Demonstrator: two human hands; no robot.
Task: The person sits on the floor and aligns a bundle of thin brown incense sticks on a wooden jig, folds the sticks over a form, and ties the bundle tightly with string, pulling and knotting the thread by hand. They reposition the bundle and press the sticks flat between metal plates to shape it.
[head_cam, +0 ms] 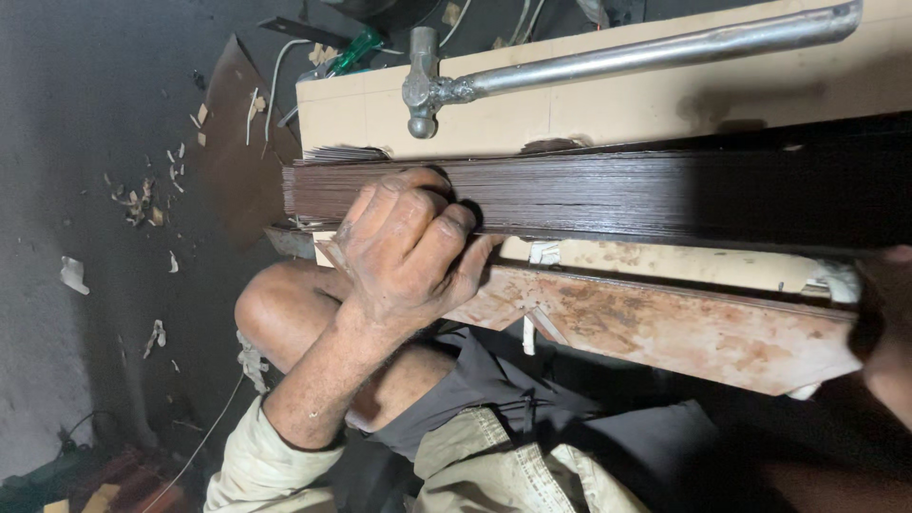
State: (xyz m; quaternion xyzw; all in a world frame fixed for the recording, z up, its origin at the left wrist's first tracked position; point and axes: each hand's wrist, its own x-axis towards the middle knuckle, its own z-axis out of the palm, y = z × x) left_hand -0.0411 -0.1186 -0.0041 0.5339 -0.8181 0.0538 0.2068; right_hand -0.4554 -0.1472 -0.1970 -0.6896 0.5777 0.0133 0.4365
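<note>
Clearly the left hand (404, 252) is clamped on the near end of a dark brown stack of thin laminate sheets (608, 195), whose long axis runs rightward along the pale wooden bench (608, 104); the right hand (888, 332) sits at frame edge, grip untellable.

Rough woodworking workshop, floor-level. Shown by: steel hammer with metal tube handle (608, 65) laid on pale plywood board (589, 109); stack of thin dark-brown veneer sheets (608, 195) along board's edge; wood chips and shavings (142, 199) scattered over dusty grey concrete floor (85, 104); green-handled screwdriver (353, 49) seen beyond board's far corner.
</note>
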